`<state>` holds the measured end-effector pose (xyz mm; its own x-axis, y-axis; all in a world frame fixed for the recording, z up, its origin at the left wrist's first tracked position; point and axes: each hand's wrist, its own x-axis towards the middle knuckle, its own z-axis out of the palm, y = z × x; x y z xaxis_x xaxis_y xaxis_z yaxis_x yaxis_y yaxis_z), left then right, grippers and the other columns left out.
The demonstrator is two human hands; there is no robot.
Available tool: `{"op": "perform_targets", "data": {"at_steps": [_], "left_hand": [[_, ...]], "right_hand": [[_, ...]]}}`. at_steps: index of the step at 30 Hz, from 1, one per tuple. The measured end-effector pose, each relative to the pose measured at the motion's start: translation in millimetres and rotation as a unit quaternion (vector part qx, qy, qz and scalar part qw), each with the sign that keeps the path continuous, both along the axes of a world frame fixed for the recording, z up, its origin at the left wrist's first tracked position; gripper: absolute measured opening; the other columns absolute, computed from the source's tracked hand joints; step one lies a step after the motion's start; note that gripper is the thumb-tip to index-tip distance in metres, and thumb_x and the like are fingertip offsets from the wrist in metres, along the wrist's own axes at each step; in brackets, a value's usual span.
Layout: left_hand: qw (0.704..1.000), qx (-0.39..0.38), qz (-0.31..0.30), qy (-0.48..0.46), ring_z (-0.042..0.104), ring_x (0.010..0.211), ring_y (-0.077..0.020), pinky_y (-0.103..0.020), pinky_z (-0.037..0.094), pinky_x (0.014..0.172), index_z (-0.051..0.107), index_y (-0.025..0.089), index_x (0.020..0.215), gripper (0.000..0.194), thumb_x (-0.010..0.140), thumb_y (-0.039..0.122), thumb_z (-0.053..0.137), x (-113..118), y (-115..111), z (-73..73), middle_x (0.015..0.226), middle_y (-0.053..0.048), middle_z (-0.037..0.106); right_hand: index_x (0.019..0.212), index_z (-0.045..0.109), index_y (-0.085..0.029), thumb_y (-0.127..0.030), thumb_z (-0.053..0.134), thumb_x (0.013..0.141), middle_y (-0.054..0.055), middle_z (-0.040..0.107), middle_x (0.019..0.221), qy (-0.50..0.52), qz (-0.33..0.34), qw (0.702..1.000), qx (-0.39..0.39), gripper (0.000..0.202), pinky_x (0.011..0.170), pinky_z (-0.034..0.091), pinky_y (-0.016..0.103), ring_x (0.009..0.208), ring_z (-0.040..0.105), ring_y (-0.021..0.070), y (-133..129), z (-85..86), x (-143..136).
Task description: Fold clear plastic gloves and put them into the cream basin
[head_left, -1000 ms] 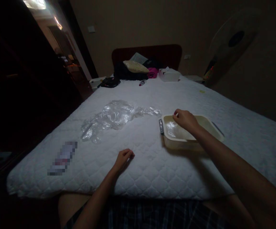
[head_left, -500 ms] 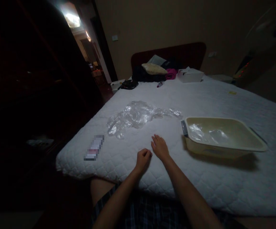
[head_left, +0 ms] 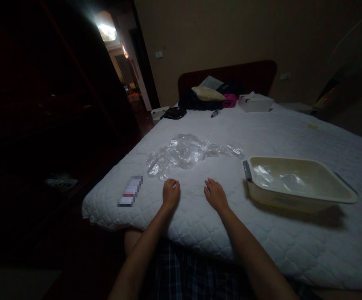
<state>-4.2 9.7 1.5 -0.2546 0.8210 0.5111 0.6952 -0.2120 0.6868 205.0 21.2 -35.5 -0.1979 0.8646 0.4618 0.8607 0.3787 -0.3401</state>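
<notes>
My left hand is loosely closed over the white quilted bed, near the lower edge of a crumpled clear plastic sheet or bag. I see nothing in its curled fingers, though their inner side is partly hidden. My right hand lies palm down with its fingers stretched out, open and holding nothing. To its right stands a cream plastic tub with grey handles; some clear plastic shows inside. The clear plastic on the bed lies beyond both hands, spread from left to right.
A blurred-out phone-like rectangle rests left of my left hand. Toward the headboard are a pillow, a magenta roll, a white box, a small bottle and a black bag.
My left hand has moved left, away from my right hand, toward the plastic. My right hand stays about where it was on the bed. The view has shifted slightly.
</notes>
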Motion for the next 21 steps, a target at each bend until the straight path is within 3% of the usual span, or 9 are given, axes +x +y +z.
{"op": "perform_targets", "data": {"at_steps": [1, 3, 5, 8, 12, 17, 21], "left_hand": [[0.999, 0.013, 0.027, 0.040, 0.049, 0.089, -0.0216, -0.033, 0.036, 0.083, 0.060, 0.017, 0.075, 0.012, 0.076, 0.021, 0.049, -12, 5, 0.5, 0.086, -0.008, 0.056], [0.988, 0.015, 0.103, 0.115, 0.045, 0.105, -0.0257, -0.038, 0.033, 0.089, 0.060, 0.015, 0.094, 0.022, 0.075, 0.018, 0.050, -30, 13, -3.2, 0.108, -0.013, 0.052], [0.978, -0.014, 0.136, 0.159, 0.044, 0.108, -0.0268, -0.040, 0.034, 0.090, 0.058, 0.013, 0.102, 0.028, 0.076, 0.017, 0.048, -41, 19, -11.8, 0.113, -0.015, 0.051], [0.974, -0.053, 0.106, 0.192, 0.050, 0.100, -0.0246, -0.039, 0.036, 0.089, 0.061, 0.015, 0.092, 0.022, 0.079, 0.013, 0.044, -45, 22, -25.7, 0.102, -0.012, 0.059], [0.973, -0.024, 0.074, 0.215, 0.045, 0.109, -0.0247, -0.040, 0.032, 0.093, 0.061, 0.017, 0.089, 0.023, 0.079, 0.009, 0.042, -40, 20, -32.2, 0.100, -0.011, 0.061], [0.983, -0.011, 0.072, 0.166, 0.049, 0.095, -0.0253, -0.041, 0.034, 0.086, 0.059, 0.015, 0.085, 0.020, 0.084, 0.019, 0.040, -26, 11, -24.0, 0.089, -0.012, 0.059], [1.000, 0.021, 0.000, 0.011, 0.050, 0.082, -0.0211, -0.036, 0.035, 0.082, 0.056, 0.018, 0.073, 0.019, 0.084, 0.028, 0.044, 1, 2, -19.8, 0.076, -0.007, 0.056]], "right_hand": [[0.116, 0.055, -0.011, -0.025, 0.036, 0.087, 0.015, 0.052, 0.124, -0.002, -0.001, 1.000, 0.007, 0.037, 0.101, 0.029, 0.040, 0.116, 0.045, 0.0224, 1, -1.1, 0], [0.114, 0.055, -0.011, -0.025, 0.037, 0.086, 0.015, 0.054, 0.122, -0.005, -0.001, 1.000, 0.018, 0.036, 0.100, 0.030, 0.040, 0.115, 0.046, 0.0226, 3, -3.3, 0], [0.113, 0.056, -0.011, -0.024, 0.038, 0.086, 0.015, 0.055, 0.121, -0.005, -0.002, 1.000, 0.025, 0.036, 0.099, 0.031, 0.040, 0.114, 0.047, 0.0228, 4, -4.9, 0], [0.112, 0.057, -0.011, -0.024, 0.039, 0.085, 0.016, 0.055, 0.120, -0.004, -0.006, 1.000, 0.028, 0.035, 0.099, 0.031, 0.040, 0.113, 0.048, 0.0229, 3, -5.7, -1], [0.113, 0.057, -0.011, -0.024, 0.039, 0.085, 0.016, 0.055, 0.120, -0.003, -0.006, 0.999, 0.031, 0.035, 0.099, 0.032, 0.040, 0.112, 0.048, 0.0233, 2, -4.9, -1], [0.111, 0.058, -0.010, -0.023, 0.041, 0.084, 0.016, 0.056, 0.118, 0.021, -0.002, 0.999, 0.036, 0.034, 0.099, 0.033, 0.042, 0.111, 0.049, 0.0240, 2, -5.2, 1], [0.105, 0.060, -0.010, -0.022, 0.042, 0.082, 0.017, 0.059, 0.113, 0.084, 0.010, 0.996, 0.043, 0.032, 0.097, 0.035, 0.041, 0.107, 0.052, 0.0243, 1, -5.7, 2]]}}
